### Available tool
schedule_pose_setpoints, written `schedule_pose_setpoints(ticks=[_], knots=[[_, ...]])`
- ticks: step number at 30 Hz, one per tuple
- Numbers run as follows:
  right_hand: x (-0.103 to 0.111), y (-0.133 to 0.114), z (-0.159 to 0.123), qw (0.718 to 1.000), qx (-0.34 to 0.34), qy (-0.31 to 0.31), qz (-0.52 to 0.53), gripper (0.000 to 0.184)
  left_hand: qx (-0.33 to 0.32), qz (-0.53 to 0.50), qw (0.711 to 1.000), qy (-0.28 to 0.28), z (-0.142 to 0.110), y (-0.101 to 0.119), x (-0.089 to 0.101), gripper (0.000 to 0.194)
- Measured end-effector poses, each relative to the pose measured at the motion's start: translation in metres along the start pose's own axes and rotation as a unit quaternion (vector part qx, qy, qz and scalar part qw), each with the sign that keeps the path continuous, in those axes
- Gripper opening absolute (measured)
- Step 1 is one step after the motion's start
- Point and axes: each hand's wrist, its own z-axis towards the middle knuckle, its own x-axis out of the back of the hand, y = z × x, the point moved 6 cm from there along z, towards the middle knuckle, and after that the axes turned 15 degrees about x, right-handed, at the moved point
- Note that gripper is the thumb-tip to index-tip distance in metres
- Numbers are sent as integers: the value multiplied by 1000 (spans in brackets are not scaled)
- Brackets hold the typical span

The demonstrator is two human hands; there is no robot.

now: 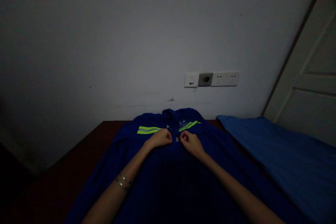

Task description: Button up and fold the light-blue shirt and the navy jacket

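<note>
A dark blue work jacket [210, 140] with yellow-green reflective strips across the chest lies spread out, its collar toward the wall. Just below the collar, my left hand [162, 138] is closed, pinching the jacket's front edge. My right hand [192, 142] is closed too, with its fingertips on the opposite front edge. A narrow gap separates the two hands, and a small pale patch shows between them. Bracelets circle my left wrist. The lower part of the jacket is lost in shadow.
Under the jacket is a dark reddish-brown table [89, 147]. A lighter blue cloth [283, 154] lies along the right side. Behind stands a pale wall [118, 49] with a row of sockets [224, 79]. A panelled door [312, 73] is at the far right. The light is dim.
</note>
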Motion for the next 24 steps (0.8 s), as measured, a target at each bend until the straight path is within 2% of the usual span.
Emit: schedule_pose_setpoints(ticks=[4,7,10,13,17,20,24], knots=[[-7,-12,-16,996,19,-72,-39,11,-3,10,999,-39,-17,-7,-18,16],[-15,-25,-24,988,39,-132,-71,9,-19,-7,998,-66,-26,-9,-26,16],[-19,-35,-29,979,54,-166,-110,10,-39,-20,995,-90,-31,-9,-32,16],[-20,-40,-34,971,52,-187,-140,18,-51,-25,993,-99,-33,-8,-37,17],[-20,-43,-44,964,54,-199,-166,28,-36,-13,996,-76,-33,-9,-44,20],[-19,-43,-51,966,60,-189,-165,27,-31,-16,998,-61,-32,-8,-50,19],[-20,-38,-55,972,71,-179,-133,26,-30,-45,996,-73,-31,-6,-54,16]])
